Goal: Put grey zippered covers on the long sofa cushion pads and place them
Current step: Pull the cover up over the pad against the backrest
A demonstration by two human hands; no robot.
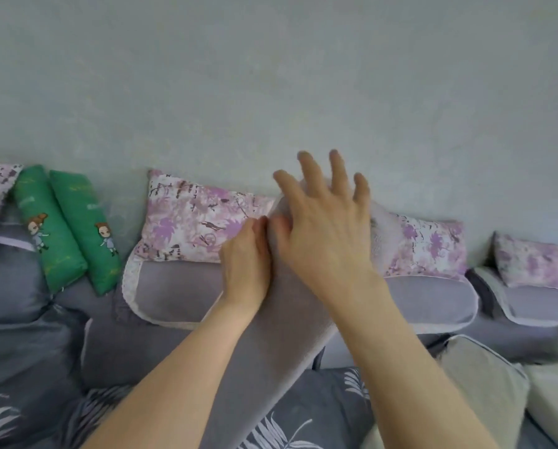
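Observation:
A long cushion in a grey cover (pixel 271 345) runs from the bottom middle up toward the wall, tilted over the sofa. My left hand (pixel 246 257) pinches the cover's fabric near the cushion's far end, fingers curled on its left edge. Beside it, my right hand (pixel 323 222) lies over the same end with fingers spread and straight, pressing the cover. The zipper is hidden from view.
Floral purple pillows (pixel 193 222) (pixel 429 247) (pixel 530 264) lean against the pale wall above grey back cushions (pixel 174 293). Two green bolsters (pixel 67 228) stand at the left. A beige cushion (pixel 488 393) lies at the lower right, on dark leaf-print bedding (pixel 319 413).

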